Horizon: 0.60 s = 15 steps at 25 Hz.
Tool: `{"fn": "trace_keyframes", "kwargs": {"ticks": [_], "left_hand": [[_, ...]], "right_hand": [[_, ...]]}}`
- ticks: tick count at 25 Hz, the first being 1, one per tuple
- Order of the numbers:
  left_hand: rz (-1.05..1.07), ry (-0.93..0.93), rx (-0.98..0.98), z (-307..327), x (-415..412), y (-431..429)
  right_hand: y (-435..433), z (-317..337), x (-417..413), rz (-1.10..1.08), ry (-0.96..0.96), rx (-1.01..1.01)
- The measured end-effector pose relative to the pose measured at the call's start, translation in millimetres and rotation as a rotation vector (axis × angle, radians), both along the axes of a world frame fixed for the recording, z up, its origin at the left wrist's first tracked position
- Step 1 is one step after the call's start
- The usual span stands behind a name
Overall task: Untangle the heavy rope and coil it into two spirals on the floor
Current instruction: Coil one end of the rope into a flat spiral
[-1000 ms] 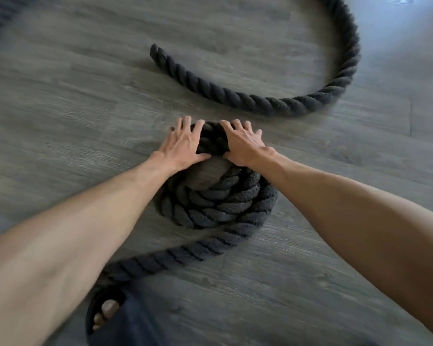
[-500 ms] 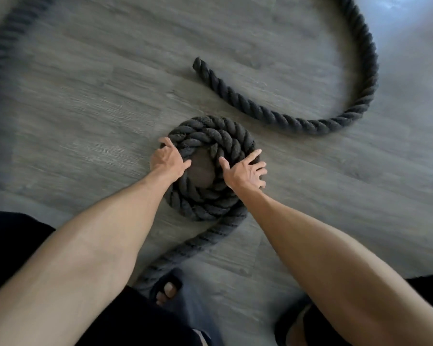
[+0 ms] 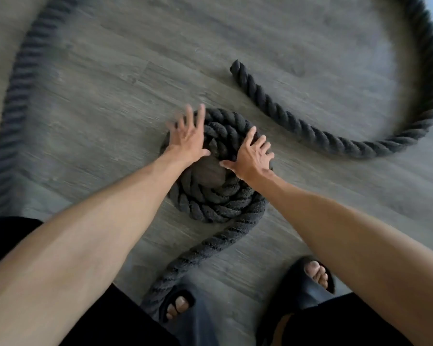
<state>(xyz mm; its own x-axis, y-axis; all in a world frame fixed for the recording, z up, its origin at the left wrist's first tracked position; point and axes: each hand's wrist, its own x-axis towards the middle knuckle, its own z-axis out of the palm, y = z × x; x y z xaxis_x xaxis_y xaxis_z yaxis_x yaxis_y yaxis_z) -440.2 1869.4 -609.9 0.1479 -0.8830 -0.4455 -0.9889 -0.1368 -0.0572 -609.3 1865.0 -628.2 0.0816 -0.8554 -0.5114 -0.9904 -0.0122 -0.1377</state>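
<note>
Black rope (image 3: 310, 132), thick and heavy, and 1 spiral (image 3: 218, 203) sits wound at centre frame. Left hand (image 3: 188, 139) and right hand (image 3: 251, 157) press flat on it, fingers spread, gripping nothing. Spiral 2 looks not yet begun: the loose end (image 3: 236, 69) lies upper right, its tail arcing wide. Bare floor (image 3: 110, 108) at centre left offers room; sandals (image 3: 310, 278) crowd the bottom edge.
</note>
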Motion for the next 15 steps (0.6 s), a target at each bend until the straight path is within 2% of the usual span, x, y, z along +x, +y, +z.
{"fn": "trace_keyframes", "kwargs": {"ticks": [3,5,7,12,15], "left_hand": [[-0.152,0.007,0.069,-2,18,-17],[-0.110,0.021,0.064,-3,37,-12],[-0.079,-0.041,0.015,-4,49,3],[0.054,-0.092,0.035,1,56,28],[0.185,-0.062,0.116,4,47,40]], "right_hand": [[-30,-2,17,0.337,-0.073,0.000],[-49,4,26,0.475,-0.119,0.024],[-51,8,36,0.524,-0.127,0.012],[14,13,27,0.151,0.042,-0.015],[28,17,21,0.012,0.040,0.035]]}}
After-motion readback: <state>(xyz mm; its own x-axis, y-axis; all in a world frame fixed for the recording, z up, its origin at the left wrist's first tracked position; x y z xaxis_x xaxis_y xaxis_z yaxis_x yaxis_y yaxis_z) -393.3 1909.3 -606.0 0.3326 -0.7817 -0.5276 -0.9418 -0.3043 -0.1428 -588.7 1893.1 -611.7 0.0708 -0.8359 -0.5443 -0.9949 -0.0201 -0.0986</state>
